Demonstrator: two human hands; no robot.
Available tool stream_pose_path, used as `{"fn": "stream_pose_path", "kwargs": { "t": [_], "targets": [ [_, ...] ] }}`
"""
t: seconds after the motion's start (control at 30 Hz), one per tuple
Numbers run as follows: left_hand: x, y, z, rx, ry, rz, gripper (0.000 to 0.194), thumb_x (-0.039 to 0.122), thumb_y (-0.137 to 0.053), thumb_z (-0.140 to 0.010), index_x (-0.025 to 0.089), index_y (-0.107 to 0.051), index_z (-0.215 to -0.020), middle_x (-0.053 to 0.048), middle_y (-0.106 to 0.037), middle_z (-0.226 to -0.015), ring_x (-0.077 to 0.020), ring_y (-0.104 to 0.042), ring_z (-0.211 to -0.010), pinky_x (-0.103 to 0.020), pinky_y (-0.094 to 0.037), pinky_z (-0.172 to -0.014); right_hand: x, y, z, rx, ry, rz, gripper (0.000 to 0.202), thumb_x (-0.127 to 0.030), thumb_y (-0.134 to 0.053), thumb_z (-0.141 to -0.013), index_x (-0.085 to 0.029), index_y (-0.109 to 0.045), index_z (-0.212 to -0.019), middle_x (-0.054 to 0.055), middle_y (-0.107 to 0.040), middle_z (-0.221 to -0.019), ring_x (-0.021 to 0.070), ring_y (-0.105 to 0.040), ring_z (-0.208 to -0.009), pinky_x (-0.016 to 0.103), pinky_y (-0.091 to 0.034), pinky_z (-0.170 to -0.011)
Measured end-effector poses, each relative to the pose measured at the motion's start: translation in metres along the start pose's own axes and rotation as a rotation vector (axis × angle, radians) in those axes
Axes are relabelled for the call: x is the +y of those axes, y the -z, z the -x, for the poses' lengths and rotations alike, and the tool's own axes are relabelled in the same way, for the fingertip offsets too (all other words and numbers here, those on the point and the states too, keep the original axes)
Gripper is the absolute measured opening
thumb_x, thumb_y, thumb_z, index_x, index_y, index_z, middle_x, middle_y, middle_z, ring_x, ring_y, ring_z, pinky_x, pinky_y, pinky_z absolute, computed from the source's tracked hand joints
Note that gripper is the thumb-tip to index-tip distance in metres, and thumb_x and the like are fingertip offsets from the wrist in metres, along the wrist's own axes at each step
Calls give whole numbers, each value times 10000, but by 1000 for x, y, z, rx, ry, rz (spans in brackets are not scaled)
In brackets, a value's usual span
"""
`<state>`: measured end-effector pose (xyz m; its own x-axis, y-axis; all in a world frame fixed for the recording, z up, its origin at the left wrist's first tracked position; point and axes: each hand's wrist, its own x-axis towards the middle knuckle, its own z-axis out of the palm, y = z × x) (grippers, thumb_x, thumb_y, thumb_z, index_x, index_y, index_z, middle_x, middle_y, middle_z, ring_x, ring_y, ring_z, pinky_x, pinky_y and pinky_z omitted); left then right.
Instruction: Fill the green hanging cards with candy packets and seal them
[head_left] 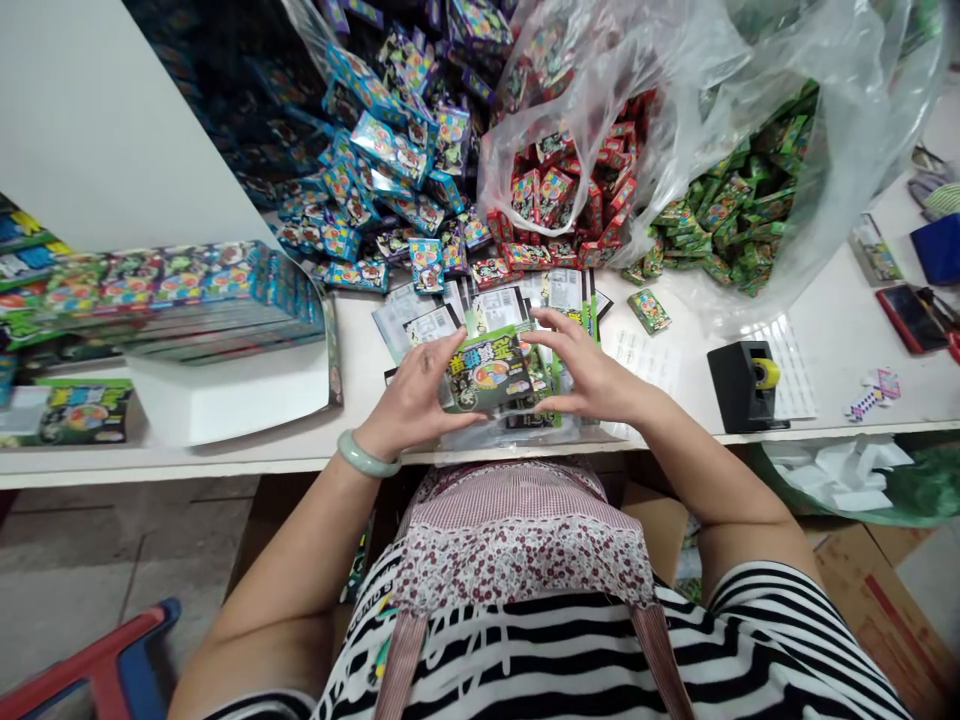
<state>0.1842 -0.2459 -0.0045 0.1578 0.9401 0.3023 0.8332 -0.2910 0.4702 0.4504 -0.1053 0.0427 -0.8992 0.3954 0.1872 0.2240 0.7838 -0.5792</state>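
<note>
A flat green-and-black printed candy box [491, 372] is between my hands above the table's front edge. My left hand [420, 390] grips its left side, with the thumb along the near edge and the fingers at the far corner. My right hand [581, 370] curves round its right side, thumb low and fingers at the far corner. Under and behind the box lie several flat printed cards or sleeves [501, 308] and clear plastic; my hands hide part of them.
Small blue boxes [390, 150], red boxes [555, 195] and green boxes [739, 205] are heaped at the back, some inside clear plastic bags [697, 90]. On the left stands a white tray [232, 395] with a row of boxes. A tape dispenser [742, 385] sits at the right.
</note>
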Motion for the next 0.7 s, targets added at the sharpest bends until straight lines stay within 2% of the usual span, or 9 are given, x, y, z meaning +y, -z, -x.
{"fn": "stream_pose_path", "kwargs": {
  "t": [0.1,0.17,0.23,0.3,0.37,0.43,0.53,0.63,0.7],
  "targets": [
    [-3,-1,6,58,51,-22,1102,651,-740,-746,266,-141,-1587,-173,-501,-1457,-360,-533,-1293,-533,-463,-1069,-9,-16,0,71,-68,5,649,-553,-670,-862,-261,-469,-1407,129,-589,-1339,329,-438,-1364,579,-311,-1166],
    [-5,-2,9,48,43,-8,1094,635,-748,-748,269,-148,-1586,-168,-517,-1445,-357,-545,-1284,-530,-468,-1065,-14,-24,-2,26,-44,-11,513,-491,-581,-939,-263,-502,-1392,113,-634,-1313,318,-443,-1378,595,-266,-1182],
    [-7,-3,12,36,33,8,1087,623,-751,-752,267,-152,-1586,-168,-523,-1437,-354,-550,-1280,-528,-471,-1064,-10,-27,-10,-16,-8,-68,427,-438,-512,-983,-262,-539,-1371,95,-648,-1326,287,-478,-1364,562,-278,-1183],
    [-9,-2,14,57,61,-10,1100,629,-754,-744,264,-148,-1587,-172,-524,-1430,-359,-553,-1272,-532,-478,-1056,9,-25,-27,40,-84,-104,376,-405,-439,-1012,-251,-594,-1318,75,-700,-1232,252,-585,-1238,494,-371,-1127],
    [-10,1,17,88,100,-43,1110,631,-760,-736,267,-145,-1586,-171,-523,-1423,-361,-556,-1261,-534,-486,-1049,40,-19,-49,158,-266,-33,368,-353,-396,-1020,-217,-652,-1247,79,-735,-1110,245,-643,-1090,449,-442,-1033],
    [-11,4,20,107,115,-61,1100,610,-767,-741,273,-149,-1586,-167,-521,-1419,-358,-557,-1260,-534,-487,-1054,73,-13,-74,188,-401,184,336,-294,-494,-965,-179,-687,-1215,125,-710,-1194,294,-597,-1142,471,-418,-1021],
    [-12,6,22,121,100,-62,1090,573,-778,-750,272,-149,-1588,-167,-515,-1427,-359,-548,-1277,-538,-484,-1064,110,-12,-105,110,-406,446,431,-210,-539,-912,-175,-633,-1330,139,-608,-1400,346,-479,-1268,512,-357,-1033],
    [-15,5,24,144,98,-64,1086,579,-779,-746,266,-168,-1587,-172,-516,-1427,-365,-549,-1281,-538,-486,-1062,124,-16,-118,34,-387,529,404,-241,-487,-953,-146,-646,-1312,147,-633,-1369,347,-489,-1232,499,-352,-1009],
    [-19,5,25,164,99,-64,1071,596,-770,-747,262,-191,-1584,-173,-525,-1420,-366,-555,-1274,-534,-490,-1058,126,-18,-119,39,-362,535,389,-268,-457,-978,-117,-665,-1271,171,-662,-1312,335,-517,-1197,478,-359,-997]
  ]
}}
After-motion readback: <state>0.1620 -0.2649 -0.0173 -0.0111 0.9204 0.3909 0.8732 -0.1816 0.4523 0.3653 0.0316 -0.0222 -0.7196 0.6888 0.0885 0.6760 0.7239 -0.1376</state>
